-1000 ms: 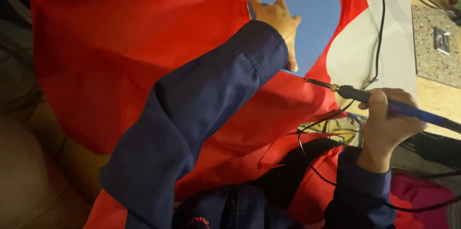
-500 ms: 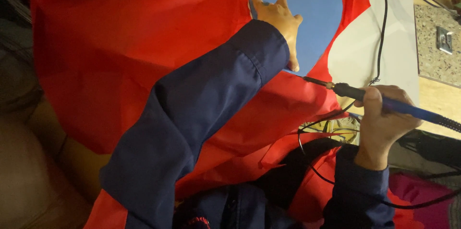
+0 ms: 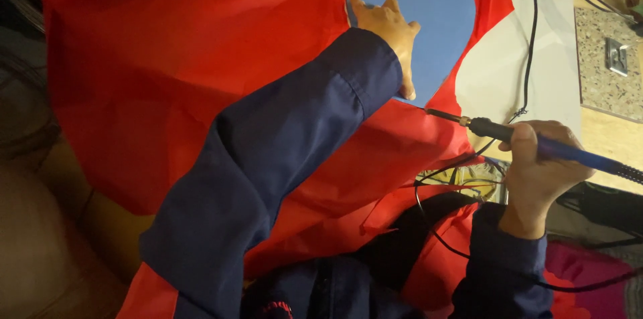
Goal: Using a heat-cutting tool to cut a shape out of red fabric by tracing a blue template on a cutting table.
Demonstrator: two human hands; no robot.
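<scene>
A large red cloth [image 3: 174, 85] is spread out in front of me, with a blue patch [image 3: 429, 18] showing through a cut-out near the top. My left hand [image 3: 388, 31] lies flat on the cloth at the edge of the blue patch, fingers spread, holding nothing. My right hand [image 3: 539, 172] grips a pen-shaped hot tool with a blue handle [image 3: 569, 151]. Its metal tip [image 3: 435, 113] touches the red cloth just below the blue patch, close to my left thumb.
A white sheet [image 3: 516, 71] lies under the cloth at the right. A black cord [image 3: 529, 31] runs across it toward the tool. Black wires [image 3: 442, 178] loop near my right wrist. A speckled slab with a metal fitting [image 3: 613, 58] sits at the far right.
The tool tip and my right hand have shifted very slightly; my left hand stays pressed on the cloth.
</scene>
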